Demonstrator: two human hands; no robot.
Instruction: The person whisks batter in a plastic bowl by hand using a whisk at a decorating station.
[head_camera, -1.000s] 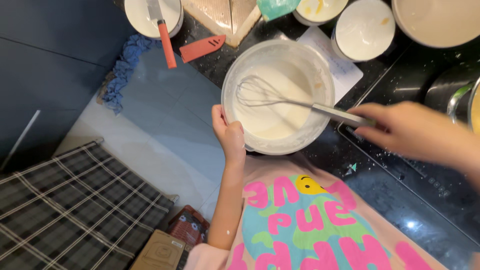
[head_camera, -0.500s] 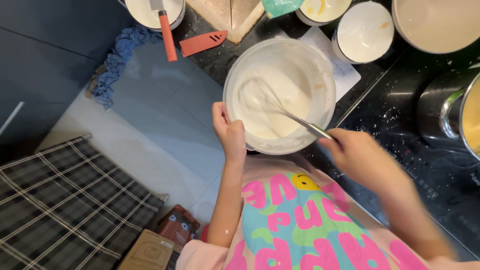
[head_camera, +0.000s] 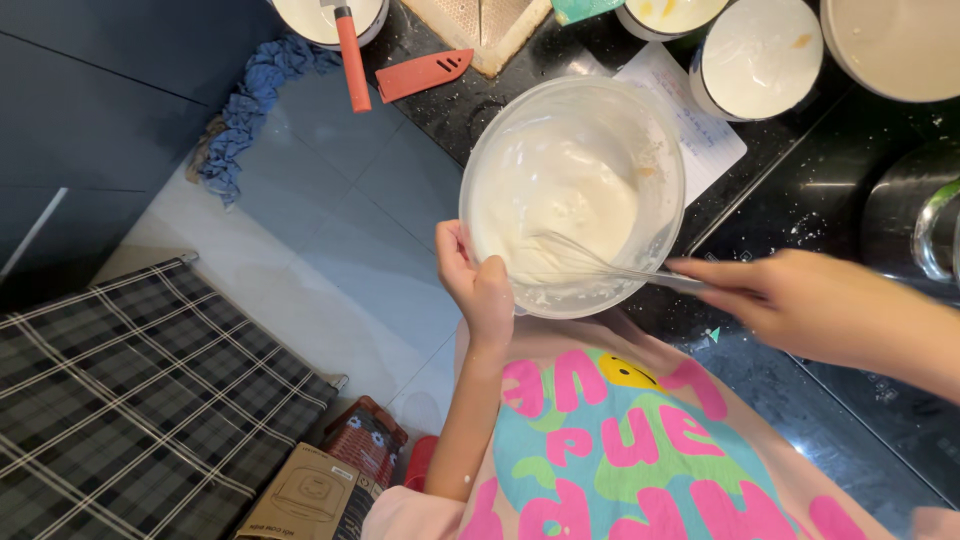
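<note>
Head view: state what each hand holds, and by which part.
Left hand grips the clear plastic mixing bowl at its near rim; right hand grips the metal wire whisk by its handle.

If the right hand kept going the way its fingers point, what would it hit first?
The right hand, holding the whisk, points leftward: probably the mixing bowl rim first.

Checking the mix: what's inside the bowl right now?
The bowl holds smooth white batter and the whisk, wires sunk in it. The bowl's bottom is covered by batter.
</note>
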